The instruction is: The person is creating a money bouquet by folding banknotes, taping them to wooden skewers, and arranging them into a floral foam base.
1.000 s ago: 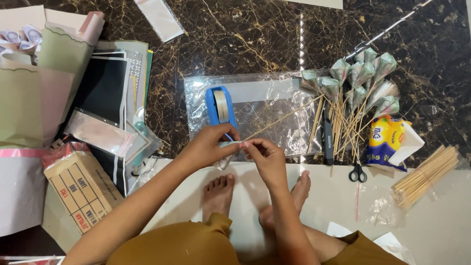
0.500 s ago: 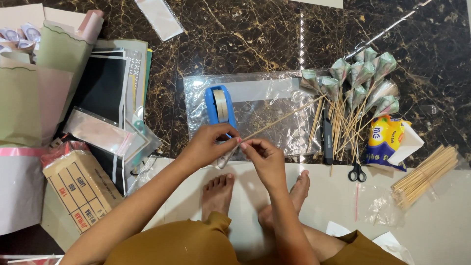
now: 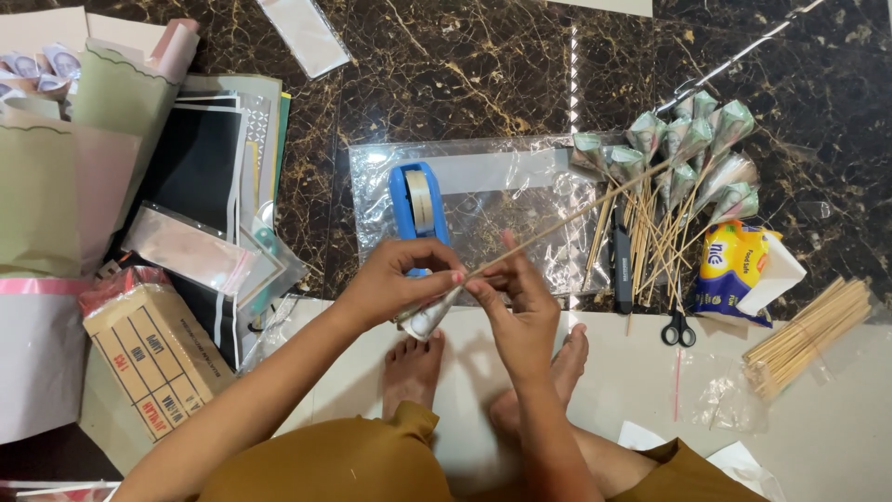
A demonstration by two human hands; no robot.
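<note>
Head camera, steep downward view, hands (image 3: 465, 288) close

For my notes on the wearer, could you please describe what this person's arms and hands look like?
Both forearms are bare, with no sleeves, watch or bracelets showing. The left hand has a nail painted pink-red on the thumb; the right hand shows no rings that I can make out. The mustard-brown garment covers only the lap.

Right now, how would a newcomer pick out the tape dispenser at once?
Find the clear plastic sheet spread on the dark marble floor. On its left part, just above the left hand, stands the tape dispenser. It is the only bright blue thing there.
</note>
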